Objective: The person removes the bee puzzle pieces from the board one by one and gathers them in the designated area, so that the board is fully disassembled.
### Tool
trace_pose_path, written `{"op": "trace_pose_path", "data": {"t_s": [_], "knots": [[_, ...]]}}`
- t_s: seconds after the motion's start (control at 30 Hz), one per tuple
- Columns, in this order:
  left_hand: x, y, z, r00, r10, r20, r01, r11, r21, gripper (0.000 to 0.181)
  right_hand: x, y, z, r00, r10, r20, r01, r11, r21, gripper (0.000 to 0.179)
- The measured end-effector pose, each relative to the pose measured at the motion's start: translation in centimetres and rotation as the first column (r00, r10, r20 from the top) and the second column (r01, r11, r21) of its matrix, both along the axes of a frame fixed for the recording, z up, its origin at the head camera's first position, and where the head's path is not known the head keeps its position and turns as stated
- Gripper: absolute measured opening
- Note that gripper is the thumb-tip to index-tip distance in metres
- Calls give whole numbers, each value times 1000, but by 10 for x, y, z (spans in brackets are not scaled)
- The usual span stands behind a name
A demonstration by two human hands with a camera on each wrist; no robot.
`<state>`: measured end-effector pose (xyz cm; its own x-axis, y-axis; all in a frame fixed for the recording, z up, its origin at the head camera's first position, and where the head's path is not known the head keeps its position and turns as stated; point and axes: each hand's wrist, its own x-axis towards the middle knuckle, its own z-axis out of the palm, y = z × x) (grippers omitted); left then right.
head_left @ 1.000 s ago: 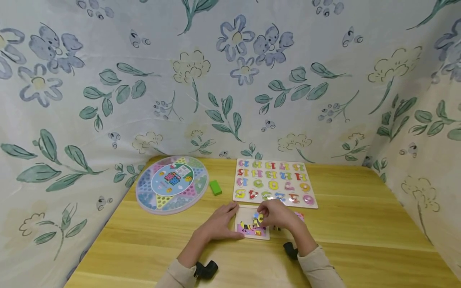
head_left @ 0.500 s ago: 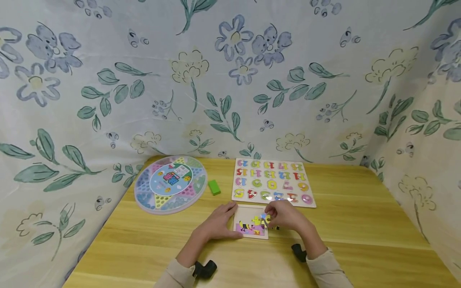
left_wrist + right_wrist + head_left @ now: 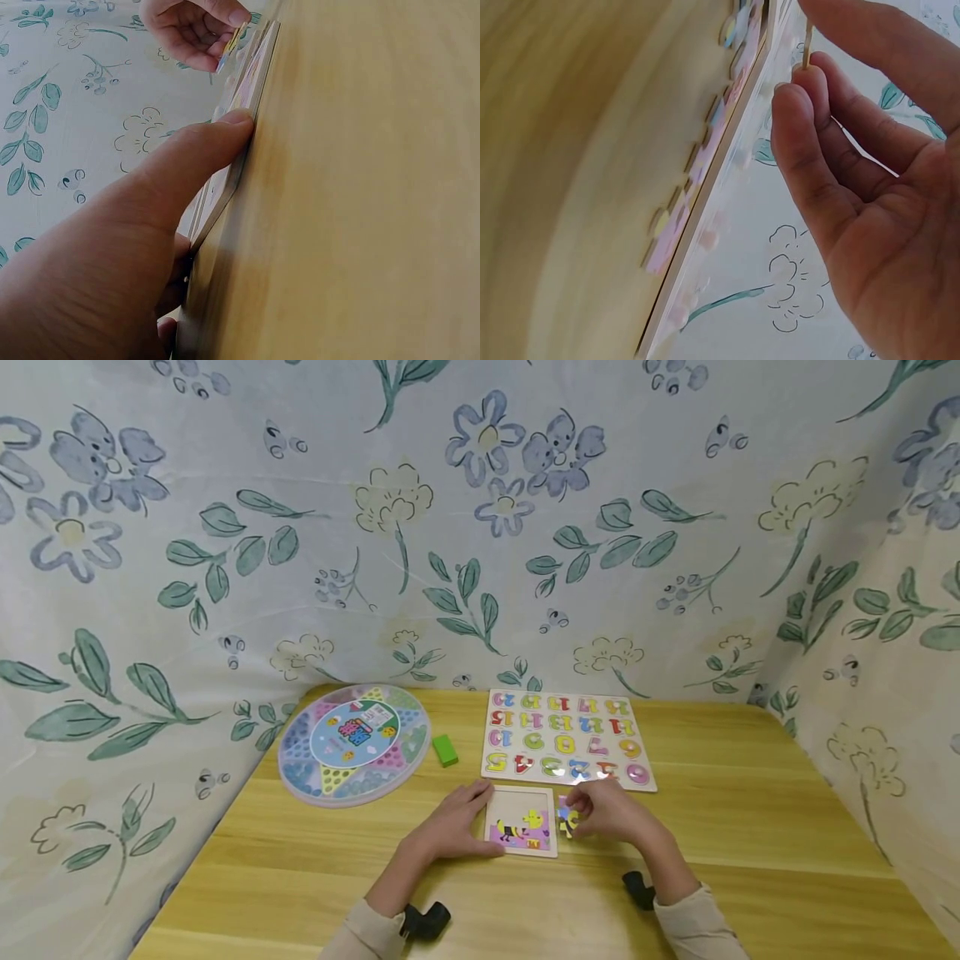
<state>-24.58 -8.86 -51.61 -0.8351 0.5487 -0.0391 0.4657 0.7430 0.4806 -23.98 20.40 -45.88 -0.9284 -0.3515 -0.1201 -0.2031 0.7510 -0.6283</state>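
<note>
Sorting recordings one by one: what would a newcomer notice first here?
Probably the floral cloth filling the background behind the table. Next, the round star-patterned board at left and the number board toward the back. Closer in, the left hand holds a small framed puzzle while the right hand pinches a piece just right of it.

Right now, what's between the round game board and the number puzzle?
In the head view, a green block lies between them on the wooden table.
</note>
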Motion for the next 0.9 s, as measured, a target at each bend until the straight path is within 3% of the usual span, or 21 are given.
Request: {"op": "trace_pose_path", "data": {"t_s": [0.9], "knots": [[-2,0,-3,1000,-9,-23,9,1000,-9,106,3,36,-4,997,-40,66,38,999,35,33]]}}
